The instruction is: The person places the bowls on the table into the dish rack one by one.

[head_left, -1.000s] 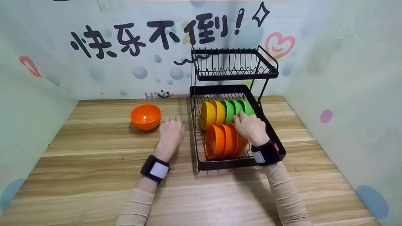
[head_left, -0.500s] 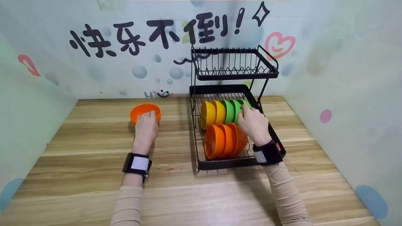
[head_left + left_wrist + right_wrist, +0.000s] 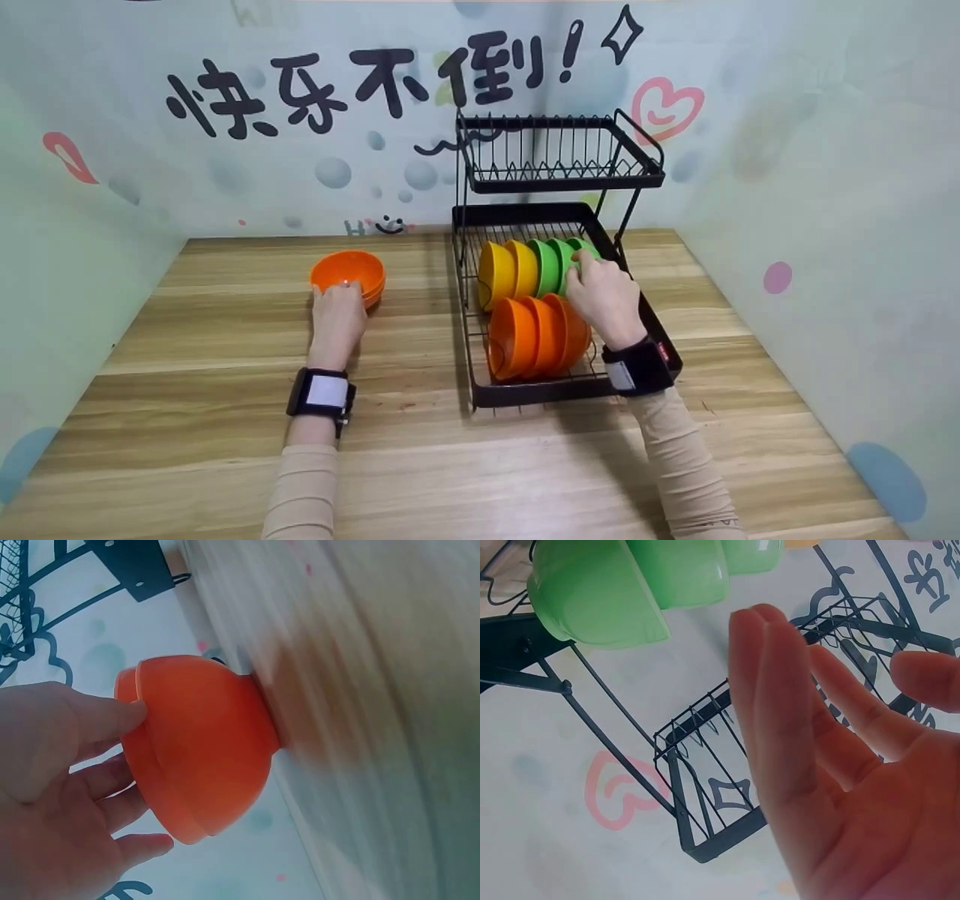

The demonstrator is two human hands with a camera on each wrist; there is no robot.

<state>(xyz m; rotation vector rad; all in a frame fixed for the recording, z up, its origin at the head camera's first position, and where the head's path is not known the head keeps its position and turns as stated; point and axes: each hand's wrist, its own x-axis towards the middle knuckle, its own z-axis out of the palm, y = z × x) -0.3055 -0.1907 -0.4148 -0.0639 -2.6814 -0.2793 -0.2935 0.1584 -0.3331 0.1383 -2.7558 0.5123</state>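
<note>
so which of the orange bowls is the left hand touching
The orange stack on the table, left of the rack. The left hand has fingertips on its near rim. The other orange bowls stand on edge in the rack's front row.

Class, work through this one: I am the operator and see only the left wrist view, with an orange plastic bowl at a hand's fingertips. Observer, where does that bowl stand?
Observer: The head view shows the stacked orange plastic bowls upright on the wooden table, left of the black wire dish rack.
Operator: And the other hand?
Observer: The right hand is in the rack's lower tier, at the green plastic bowls.
Operator: Is it gripping one?
Observer: No. The right wrist view shows its fingers straight, holding nothing.
Operator: What else is in the rack?
Observer: Yellow plastic bowls and a front row of orange bowls.
</note>
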